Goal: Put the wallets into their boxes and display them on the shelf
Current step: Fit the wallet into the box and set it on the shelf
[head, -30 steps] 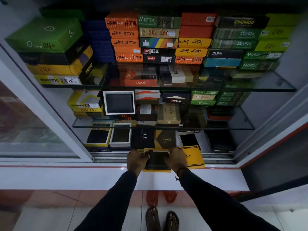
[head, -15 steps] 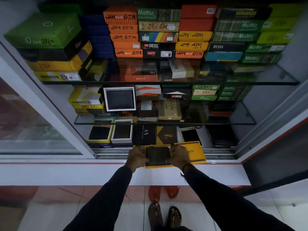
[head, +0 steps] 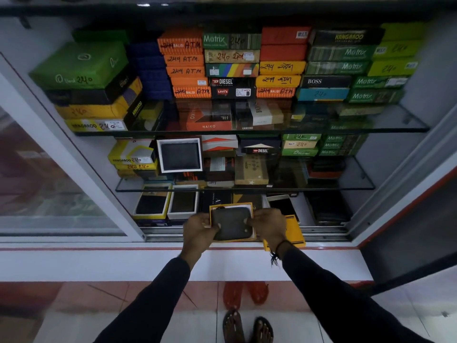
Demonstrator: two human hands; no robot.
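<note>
- A dark wallet (head: 232,222) lies in an open yellow box (head: 231,206), held up at the front of the cabinet, just above the sliding track.
- The left hand (head: 199,230) grips the box's left edge, its fingers (head: 213,227) curled shut onto the wallet's left side.
- The right hand (head: 268,225) grips the right edge the same way, fingers (head: 248,222) pressed on the wallet's right side.
- Just right of the right-hand fingers, partly under that wrist, lies a yellow lid (head: 293,233) with dark stripes.
- Just beyond the fingers, on the cabinet floor, stand two dark boxes (head: 216,200) and a pale open box (head: 283,205).
- Left of the left-hand fingers sit two open boxes showing dark wallets: one yellow-rimmed (head: 152,203), one white-rimmed (head: 183,203).
- Above the fingers, a lower glass shelf (head: 346,186) carries a white-framed wallet (head: 180,155) and mixed boxes.
- Farther up, an upper glass shelf (head: 395,127) holds stacked orange, green, yellow and black boxes.
</note>
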